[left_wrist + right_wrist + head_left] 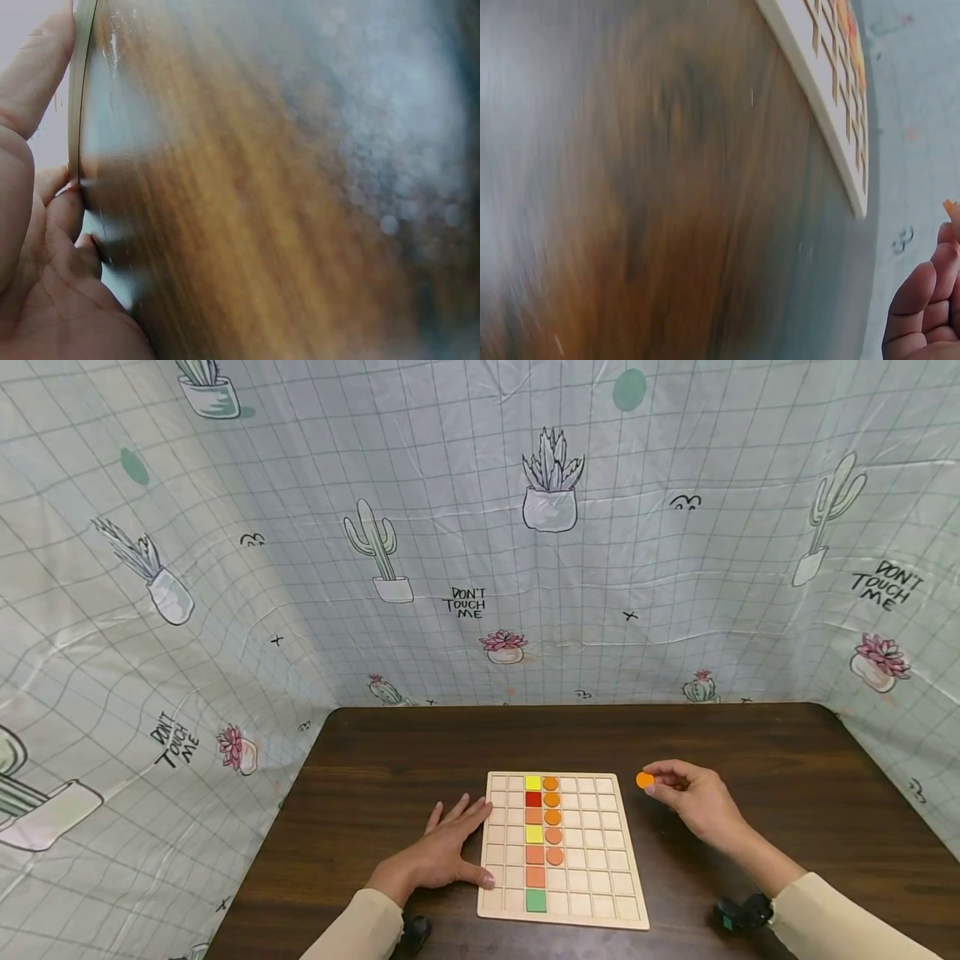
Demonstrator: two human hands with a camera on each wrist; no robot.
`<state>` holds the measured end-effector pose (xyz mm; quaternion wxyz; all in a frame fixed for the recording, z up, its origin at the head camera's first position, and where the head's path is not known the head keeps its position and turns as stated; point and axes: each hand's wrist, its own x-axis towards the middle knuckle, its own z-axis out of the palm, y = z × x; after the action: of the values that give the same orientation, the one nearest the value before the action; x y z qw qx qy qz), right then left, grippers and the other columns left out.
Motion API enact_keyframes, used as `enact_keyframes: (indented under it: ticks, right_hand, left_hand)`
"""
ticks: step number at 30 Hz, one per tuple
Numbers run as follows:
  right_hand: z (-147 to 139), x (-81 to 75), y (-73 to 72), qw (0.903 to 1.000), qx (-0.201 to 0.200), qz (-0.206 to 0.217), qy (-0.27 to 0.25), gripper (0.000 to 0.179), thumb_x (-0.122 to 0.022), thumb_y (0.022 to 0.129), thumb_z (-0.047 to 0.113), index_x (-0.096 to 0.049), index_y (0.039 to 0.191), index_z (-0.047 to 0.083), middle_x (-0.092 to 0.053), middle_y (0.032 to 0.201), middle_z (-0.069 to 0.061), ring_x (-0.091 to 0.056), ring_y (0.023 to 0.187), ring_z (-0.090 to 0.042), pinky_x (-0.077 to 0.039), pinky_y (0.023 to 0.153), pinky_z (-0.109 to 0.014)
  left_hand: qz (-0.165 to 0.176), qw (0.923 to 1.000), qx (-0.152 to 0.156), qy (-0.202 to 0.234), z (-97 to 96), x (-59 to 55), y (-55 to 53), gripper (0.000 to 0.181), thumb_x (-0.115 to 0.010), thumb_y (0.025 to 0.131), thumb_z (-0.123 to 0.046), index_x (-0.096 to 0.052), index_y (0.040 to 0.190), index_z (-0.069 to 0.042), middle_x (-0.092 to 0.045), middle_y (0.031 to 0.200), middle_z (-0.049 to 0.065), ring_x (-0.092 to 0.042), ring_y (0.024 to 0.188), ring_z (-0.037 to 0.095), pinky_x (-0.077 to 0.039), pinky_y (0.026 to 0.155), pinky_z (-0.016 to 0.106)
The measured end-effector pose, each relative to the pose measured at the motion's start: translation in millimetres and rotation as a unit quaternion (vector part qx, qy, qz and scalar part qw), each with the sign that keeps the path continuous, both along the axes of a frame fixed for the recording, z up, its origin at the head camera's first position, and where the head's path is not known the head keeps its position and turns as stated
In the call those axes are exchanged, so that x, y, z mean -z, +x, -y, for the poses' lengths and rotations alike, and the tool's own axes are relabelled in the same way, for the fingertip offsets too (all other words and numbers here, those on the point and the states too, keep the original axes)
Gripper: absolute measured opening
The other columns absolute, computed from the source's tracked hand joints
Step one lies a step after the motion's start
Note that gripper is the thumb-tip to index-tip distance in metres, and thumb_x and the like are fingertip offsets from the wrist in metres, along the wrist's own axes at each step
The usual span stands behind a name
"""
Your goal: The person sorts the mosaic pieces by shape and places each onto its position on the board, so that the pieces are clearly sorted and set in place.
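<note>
A square wooden grid board [592, 881] lies on the dark table. One of its columns holds coloured square tiles: yellow ones, a red one [533, 799], several salmon ones and a green one [536, 901] at the near end. Beside them, in the adjoining column, sit three orange discs [551, 799] and, nearer, two salmon discs [554, 856]. My left hand [438, 852] rests at the board's left edge, fingers spread and thumb over the rim. Off the board's far right corner, my right hand [697, 802] pinches an orange disc [645, 780] between thumb and fingertips.
The brown wood-grain table [375, 752] extends on both sides of the board. A patterned curtain [450, 485] hangs behind it and along both sides. Dark wrist straps [744, 912] show at both sleeves.
</note>
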<state>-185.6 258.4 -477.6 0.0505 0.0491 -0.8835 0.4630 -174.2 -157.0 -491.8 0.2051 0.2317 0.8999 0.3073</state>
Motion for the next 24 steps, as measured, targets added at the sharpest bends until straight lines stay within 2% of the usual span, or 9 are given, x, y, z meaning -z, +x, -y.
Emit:
enact_keyframes:
  ticks: [6, 10, 16, 24]
  right_hand:
    - [17.7, -1.0, 8.9, 0.9994, -0.020, 0.004, -0.028, 0.026, -0.076, 0.098, 0.011, -0.074, 0.121, -0.001, -0.071, 0.095, -0.011, -0.060, 0.072, -0.017, -0.052, 0.058, -0.027]
    - [26.5, 2.0, 12.8, 0.9984, -0.030, 0.017, -0.044, 0.025, -0.076, 0.098, 0.009, -0.074, 0.120, -0.001, -0.070, 0.093, -0.010, -0.058, 0.068, -0.014, -0.052, 0.057, -0.028]
    - [40.0, 5.7, 21.2, 0.9971, -0.041, 0.035, -0.055, 0.023, -0.076, 0.097, 0.006, -0.075, 0.119, -0.002, -0.071, 0.094, -0.009, -0.058, 0.073, -0.010, -0.055, 0.061, -0.027]
    - [62.3, 6.4, 32.3, 0.9927, -0.060, 0.062, -0.084, 0.021, -0.074, 0.096, 0.003, -0.076, 0.116, -0.003, -0.072, 0.092, -0.009, -0.058, 0.069, -0.012, -0.053, 0.056, -0.026]
  left_hand:
    - [0.000, 1.0000, -0.001, -0.002, -0.4, 0.1, 0.0, 0.108, -0.087, 0.086, -0.046, -0.026, 0.170, -0.015, -0.019, 0.177, 0.003, -0.005, 0.166, 0.030, 0.010, 0.130, 0.061]
    - [-0.003, 1.0000, 0.001, -0.005, -1.0, 0.0, 0.2, 0.109, -0.086, 0.086, -0.047, -0.025, 0.170, -0.015, -0.019, 0.177, 0.003, -0.005, 0.166, 0.031, 0.010, 0.130, 0.062]
    - [0.001, 0.9999, 0.009, -0.005, -2.1, -1.5, 1.4, 0.109, -0.086, 0.087, -0.046, -0.023, 0.170, -0.014, -0.018, 0.178, 0.005, -0.004, 0.166, 0.032, 0.010, 0.130, 0.063]
    - [-0.010, 0.9991, 0.017, -0.038, -2.1, -5.5, 1.6, 0.109, -0.083, 0.088, -0.049, -0.022, 0.171, -0.014, -0.016, 0.178, 0.003, -0.004, 0.166, 0.031, 0.007, 0.130, 0.062]
